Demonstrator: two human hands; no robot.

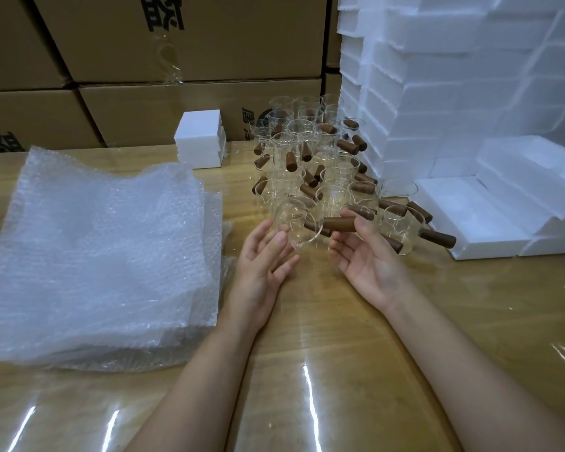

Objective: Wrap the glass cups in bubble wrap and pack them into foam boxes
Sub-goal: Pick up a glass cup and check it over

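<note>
Hands: right hand [366, 256] pinching the wooden handle [338, 224] of one glass cup [296, 226], which is held on its side just above the surface [340, 353]; left hand [265, 256] released, fingers straight, touching the glass body. Behind it: crowd of like glass cups [313, 164] standing on the surface. Left: stack of bubble wrap sheets [95, 256]. Right, just beside the cups: open foam boxes [490, 223], with a tall foam box stack [454, 93] behind them. Far edge: small foam box pile [201, 141]; cardboard cartons [177, 37] beyond.
</note>
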